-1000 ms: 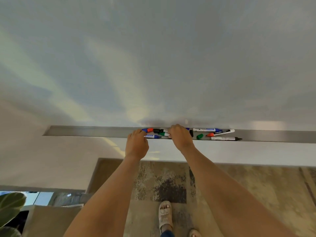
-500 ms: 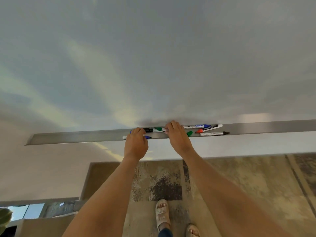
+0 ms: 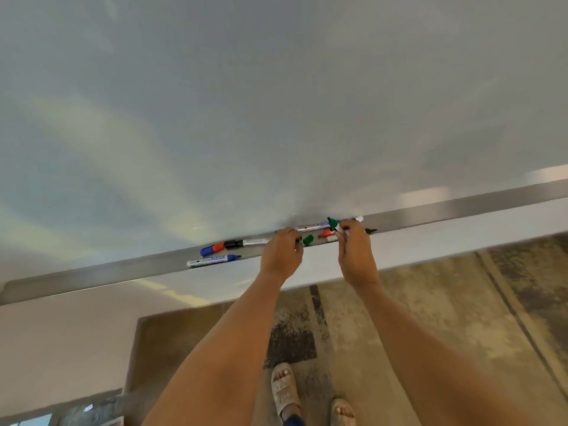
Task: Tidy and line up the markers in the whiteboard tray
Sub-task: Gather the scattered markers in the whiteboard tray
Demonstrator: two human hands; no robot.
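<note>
— Since half a second ago, what has moved?
— Both hands have slid to the right along the whiteboard tray (image 3: 92,276). At its left now lie, uncovered, a blue marker (image 3: 214,260) on the front edge and, behind it, a blue cap (image 3: 207,250), a red cap (image 3: 218,247) and a black marker (image 3: 246,242) in a row.
— And the left hand (image 3: 281,253)?
— Fingers curled down over the tray; whether it grips anything, I cannot tell.
— Between the hands?
— A loose green cap (image 3: 308,239), a red-capped marker (image 3: 325,233), and a long blue-labelled marker (image 3: 316,226) against the whiteboard (image 3: 276,103).
— The right hand (image 3: 356,250)?
— It has lifted a green marker (image 3: 335,225), pinched in its fingertips, tip up, just above the tray. A black tip (image 3: 371,231) shows beyond it.
</note>
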